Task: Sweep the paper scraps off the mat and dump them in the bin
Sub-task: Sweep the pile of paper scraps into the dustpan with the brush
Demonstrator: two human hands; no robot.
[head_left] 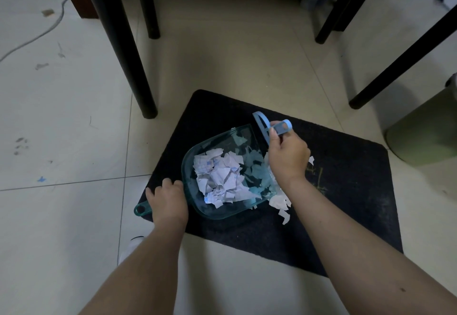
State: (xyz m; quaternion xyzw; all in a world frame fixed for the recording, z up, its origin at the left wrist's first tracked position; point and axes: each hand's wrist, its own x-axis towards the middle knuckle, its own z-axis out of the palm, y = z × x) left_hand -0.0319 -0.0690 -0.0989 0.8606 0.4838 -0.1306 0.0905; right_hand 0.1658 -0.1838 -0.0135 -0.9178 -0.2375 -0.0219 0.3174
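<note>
A black mat (346, 191) lies on the tiled floor. On it rests a clear teal dustpan (197, 159) holding a heap of white paper scraps (220, 178). My left hand (169, 203) grips the dustpan's handle at the mat's left edge. My right hand (288, 156) holds a light blue hand brush (263, 125) by its handle at the dustpan's open right side. More white scraps (280, 202) lie on the mat by the pan's mouth, partly hidden under my right wrist. A green bin (427, 131) stands at the right, just beyond the mat.
Black table and chair legs (123, 50) stand behind the mat on both sides. A grey cable (37, 35) runs across the floor at the far left. Small bits of debris dot the left tiles. My white shoe (131, 248) shows below the left arm.
</note>
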